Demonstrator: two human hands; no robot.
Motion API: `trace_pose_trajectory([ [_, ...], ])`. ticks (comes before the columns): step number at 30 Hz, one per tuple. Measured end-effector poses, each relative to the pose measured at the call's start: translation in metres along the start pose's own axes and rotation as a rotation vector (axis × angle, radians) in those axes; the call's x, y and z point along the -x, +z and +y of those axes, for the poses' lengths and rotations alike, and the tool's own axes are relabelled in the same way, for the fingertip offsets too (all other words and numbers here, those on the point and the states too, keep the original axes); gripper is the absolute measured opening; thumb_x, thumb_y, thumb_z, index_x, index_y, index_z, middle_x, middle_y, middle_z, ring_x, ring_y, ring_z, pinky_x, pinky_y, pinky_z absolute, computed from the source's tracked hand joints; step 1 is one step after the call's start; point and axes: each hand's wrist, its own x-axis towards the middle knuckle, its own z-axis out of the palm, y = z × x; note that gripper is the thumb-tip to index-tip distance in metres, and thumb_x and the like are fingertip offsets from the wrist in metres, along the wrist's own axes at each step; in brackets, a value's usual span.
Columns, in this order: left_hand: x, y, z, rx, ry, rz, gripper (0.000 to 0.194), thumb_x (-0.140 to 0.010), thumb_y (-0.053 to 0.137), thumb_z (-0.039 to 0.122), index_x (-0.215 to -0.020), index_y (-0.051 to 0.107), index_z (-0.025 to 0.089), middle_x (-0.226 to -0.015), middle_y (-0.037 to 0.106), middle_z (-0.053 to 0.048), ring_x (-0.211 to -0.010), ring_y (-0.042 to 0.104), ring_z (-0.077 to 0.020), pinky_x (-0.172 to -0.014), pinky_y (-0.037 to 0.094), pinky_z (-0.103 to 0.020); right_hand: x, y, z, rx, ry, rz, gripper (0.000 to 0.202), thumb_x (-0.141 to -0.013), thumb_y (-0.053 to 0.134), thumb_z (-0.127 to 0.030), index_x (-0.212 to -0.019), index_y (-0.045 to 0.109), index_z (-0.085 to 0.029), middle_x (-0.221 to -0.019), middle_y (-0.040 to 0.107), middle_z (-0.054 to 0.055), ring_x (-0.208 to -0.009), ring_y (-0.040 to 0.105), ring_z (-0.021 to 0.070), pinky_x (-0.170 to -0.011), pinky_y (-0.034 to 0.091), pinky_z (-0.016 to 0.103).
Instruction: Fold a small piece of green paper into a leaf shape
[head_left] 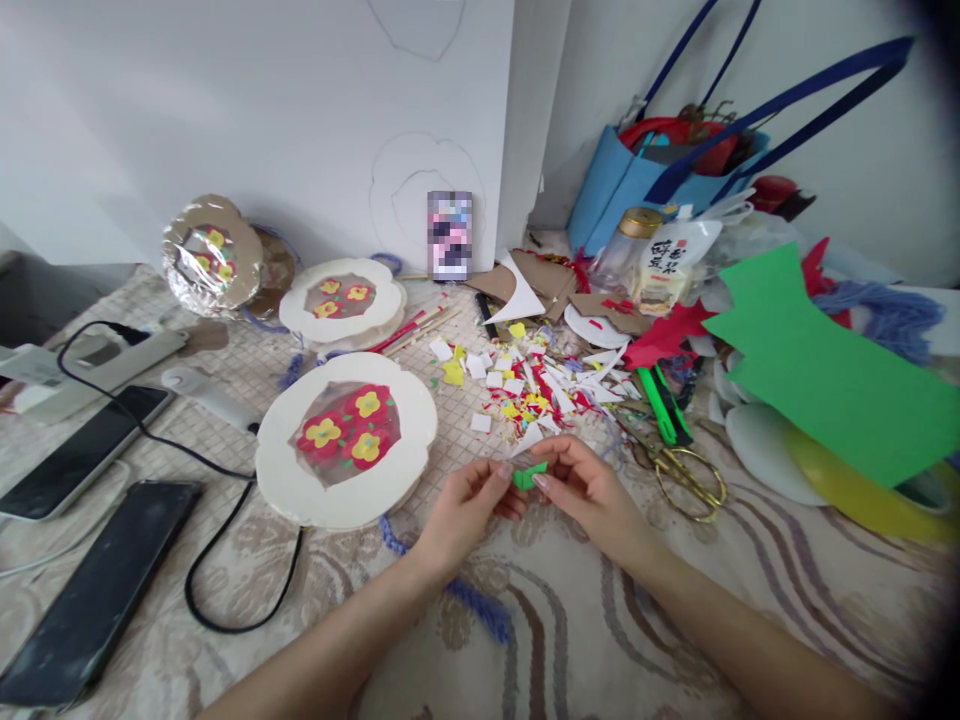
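Observation:
A small piece of green paper is pinched between my two hands, low in the middle of the view. My left hand grips its left end with thumb and fingers. At its right end, the thumb and fingers of my right hand close on it. Just beyond lies a heap of white, red and yellow paper scraps. Left of my hands sits a white scalloped frame with red and yellow paper flowers in its window. Gold-handled scissors lie to the right of my right hand.
A large green paper sheet and a green cutter are on the right. Behind stand a blue bag, a jar and a propped phone. Two dark phones, a black cord and a glue gun lie left.

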Motion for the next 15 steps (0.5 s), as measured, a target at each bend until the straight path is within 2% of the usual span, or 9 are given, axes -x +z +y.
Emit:
trace_pose_trajectory([
  [7, 0.0018, 0.001, 0.002, 0.049, -0.027, -0.014, 0.028, -0.066, 0.074, 0.035, -0.076, 0.059, 0.012, -0.063, 0.064, -0.001, -0.06, 0.058, -0.0121, -0.062, 0.046, -0.026, -0.0007, -0.0016, 0.0019, -0.003, 0.011, -0.005, 0.02, -0.085, 0.055, -0.026, -0.104, 0.05, -0.023, -0.085, 0.055, 0.001, -0.076, 0.053, 0.0139, -0.067, 0.046, 0.025],
  [15, 0.0006, 0.0002, 0.0005, 0.095, -0.033, 0.014, 0.028, -0.067, 0.073, 0.034, -0.076, 0.059, 0.012, -0.064, 0.065, -0.001, -0.06, 0.059, -0.0119, -0.062, 0.046, -0.026, -0.0002, -0.0026, 0.0012, 0.061, -0.092, -0.048, 0.009, -0.086, 0.053, -0.021, -0.095, 0.051, -0.022, -0.091, 0.054, 0.002, -0.083, 0.054, 0.0152, -0.072, 0.044, 0.027],
])
